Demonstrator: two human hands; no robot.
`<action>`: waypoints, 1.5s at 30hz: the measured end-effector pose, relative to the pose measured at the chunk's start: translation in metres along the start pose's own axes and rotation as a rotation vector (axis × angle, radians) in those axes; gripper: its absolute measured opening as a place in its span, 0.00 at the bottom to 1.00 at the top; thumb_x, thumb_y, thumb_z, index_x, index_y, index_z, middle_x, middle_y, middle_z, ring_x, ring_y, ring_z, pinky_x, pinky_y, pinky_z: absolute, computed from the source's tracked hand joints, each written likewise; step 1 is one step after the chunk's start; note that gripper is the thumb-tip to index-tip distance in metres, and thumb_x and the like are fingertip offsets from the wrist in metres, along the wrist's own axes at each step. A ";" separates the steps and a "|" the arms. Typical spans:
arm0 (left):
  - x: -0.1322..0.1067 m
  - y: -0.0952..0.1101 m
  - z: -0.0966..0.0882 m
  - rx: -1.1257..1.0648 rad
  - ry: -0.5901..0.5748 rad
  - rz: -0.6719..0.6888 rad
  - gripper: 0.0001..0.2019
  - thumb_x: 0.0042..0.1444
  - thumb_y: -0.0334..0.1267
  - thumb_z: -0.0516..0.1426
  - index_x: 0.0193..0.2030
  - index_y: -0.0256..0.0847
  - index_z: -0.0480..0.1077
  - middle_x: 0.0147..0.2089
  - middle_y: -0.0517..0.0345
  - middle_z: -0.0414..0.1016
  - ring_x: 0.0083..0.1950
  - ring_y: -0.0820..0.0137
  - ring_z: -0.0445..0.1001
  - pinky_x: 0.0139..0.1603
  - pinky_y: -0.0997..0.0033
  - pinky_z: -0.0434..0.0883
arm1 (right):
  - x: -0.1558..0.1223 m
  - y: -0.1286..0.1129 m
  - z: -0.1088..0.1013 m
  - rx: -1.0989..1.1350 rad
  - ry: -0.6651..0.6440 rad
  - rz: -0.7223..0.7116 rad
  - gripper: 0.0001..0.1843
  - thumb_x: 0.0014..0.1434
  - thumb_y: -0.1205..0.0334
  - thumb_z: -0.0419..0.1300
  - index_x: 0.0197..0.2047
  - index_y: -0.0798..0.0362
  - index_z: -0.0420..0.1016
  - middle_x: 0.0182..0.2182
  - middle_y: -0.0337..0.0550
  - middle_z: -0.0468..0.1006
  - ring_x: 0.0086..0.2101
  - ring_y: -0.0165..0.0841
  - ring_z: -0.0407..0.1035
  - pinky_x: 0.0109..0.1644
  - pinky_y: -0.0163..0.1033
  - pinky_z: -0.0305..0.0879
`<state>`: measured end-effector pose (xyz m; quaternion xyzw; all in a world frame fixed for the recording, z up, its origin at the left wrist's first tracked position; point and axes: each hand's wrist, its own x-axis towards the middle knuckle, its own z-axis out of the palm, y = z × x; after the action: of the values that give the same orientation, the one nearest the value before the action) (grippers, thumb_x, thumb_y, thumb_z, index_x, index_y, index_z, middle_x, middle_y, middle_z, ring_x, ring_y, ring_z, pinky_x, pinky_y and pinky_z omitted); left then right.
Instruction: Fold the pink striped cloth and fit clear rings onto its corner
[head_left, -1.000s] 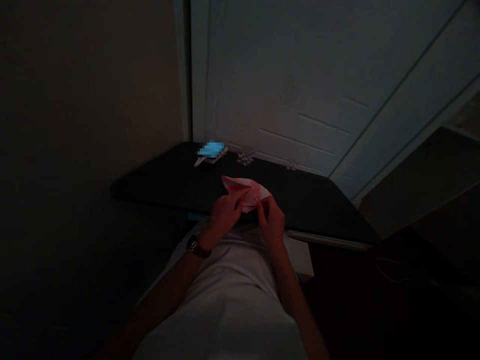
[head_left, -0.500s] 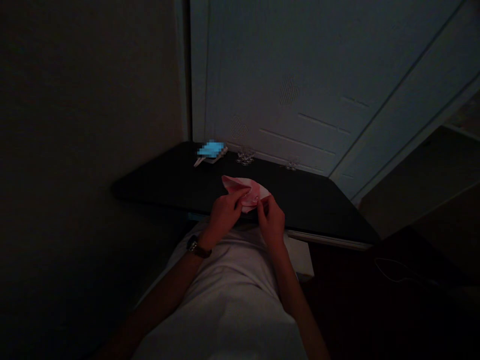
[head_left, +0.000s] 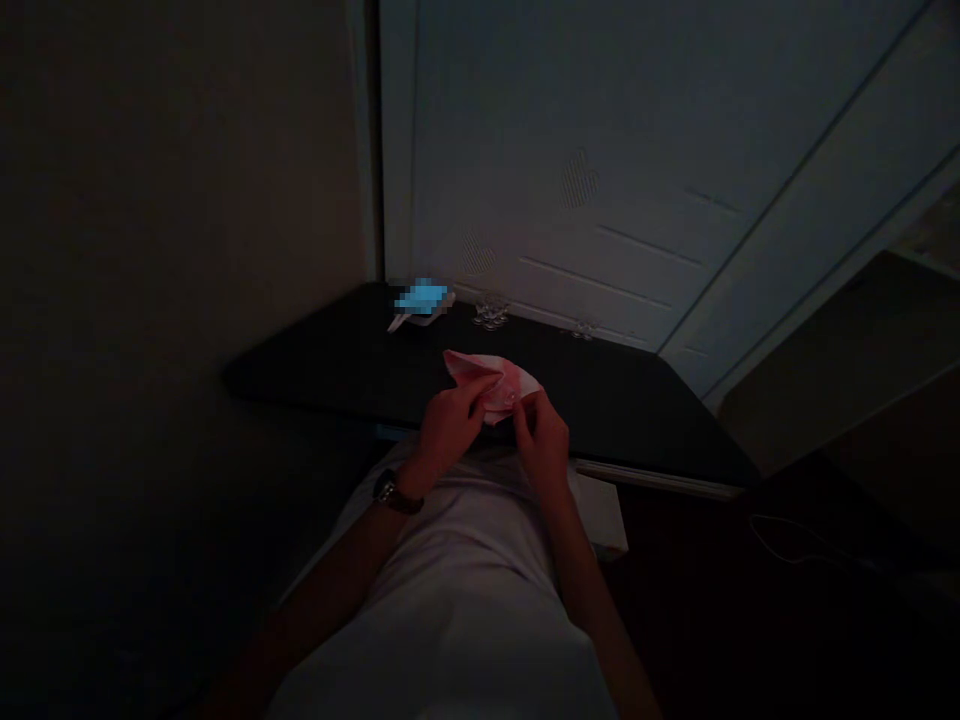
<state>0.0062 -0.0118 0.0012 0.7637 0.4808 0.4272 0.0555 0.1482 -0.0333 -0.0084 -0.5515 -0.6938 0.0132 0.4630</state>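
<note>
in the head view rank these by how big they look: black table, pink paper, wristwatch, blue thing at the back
1. black table, by far the largest
2. pink paper, pinched by the left hand and right hand
3. blue thing, though it lies farther from the camera
4. wristwatch, close to it in size, so unsure

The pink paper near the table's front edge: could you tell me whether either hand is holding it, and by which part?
Both hold the pink paper: left hand at its near-left edge, right hand at its near-right corner.
</note>
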 end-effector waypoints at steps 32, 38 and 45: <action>-0.002 0.002 0.000 -0.102 0.124 -0.040 0.15 0.56 0.31 0.50 0.49 0.42 0.69 0.48 0.59 0.74 0.44 0.69 0.74 0.46 0.74 0.69 | 0.001 0.001 0.001 -0.034 -0.028 -0.005 0.11 0.62 0.56 0.45 0.34 0.52 0.63 0.27 0.38 0.71 0.27 0.28 0.65 0.31 0.31 0.56; -0.001 0.003 -0.001 -0.102 0.103 -0.045 0.15 0.55 0.31 0.50 0.49 0.43 0.69 0.48 0.59 0.75 0.44 0.69 0.75 0.45 0.74 0.69 | 0.000 0.001 -0.002 -0.011 -0.049 -0.054 0.11 0.62 0.57 0.45 0.34 0.52 0.64 0.26 0.37 0.70 0.27 0.28 0.64 0.31 0.31 0.56; -0.001 0.003 -0.001 -0.090 0.092 -0.049 0.16 0.55 0.31 0.51 0.49 0.43 0.69 0.48 0.58 0.75 0.43 0.69 0.75 0.45 0.74 0.69 | 0.000 0.000 0.001 -0.019 -0.008 0.007 0.12 0.62 0.55 0.45 0.34 0.52 0.63 0.27 0.38 0.71 0.26 0.28 0.65 0.31 0.32 0.56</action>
<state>0.0073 -0.0146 0.0030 0.7281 0.4816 0.4815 0.0778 0.1475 -0.0328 -0.0082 -0.5584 -0.6937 0.0103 0.4548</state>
